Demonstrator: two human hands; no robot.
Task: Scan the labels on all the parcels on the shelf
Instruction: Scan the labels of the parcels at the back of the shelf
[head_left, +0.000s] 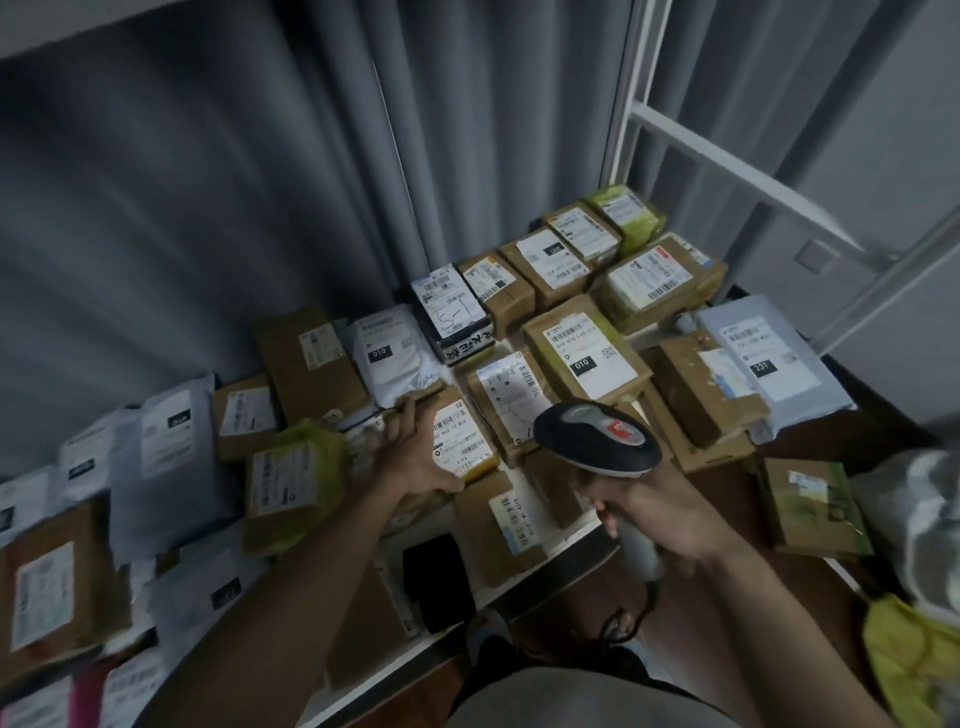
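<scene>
Right hand (670, 514) low and near, fingers wrapped round the grey handle of the scanner (597, 441), its dark head with a red button tipped forward over the parcels. Just beyond the near edge of the shelf (550, 566), left hand (415, 457) is spread wide, thumb along the near side of a brown box (462, 441), fingertips on its far left corner; its white label (460, 434) faces up, barcodes showing. Beside that box, right under the scanner head, another brown parcel (506, 400) with a label. Further on, a carton marked 010 (587, 348). Left side of the shelf: grey mailers and a green-taped box (291, 483), blurred. Toward the far right corner, a row of brown cartons, a black box (449, 312) with handwriting, all labels up. Right edge holds a grey mailer (763, 353). Behind, grey curtains (208, 208).
</scene>
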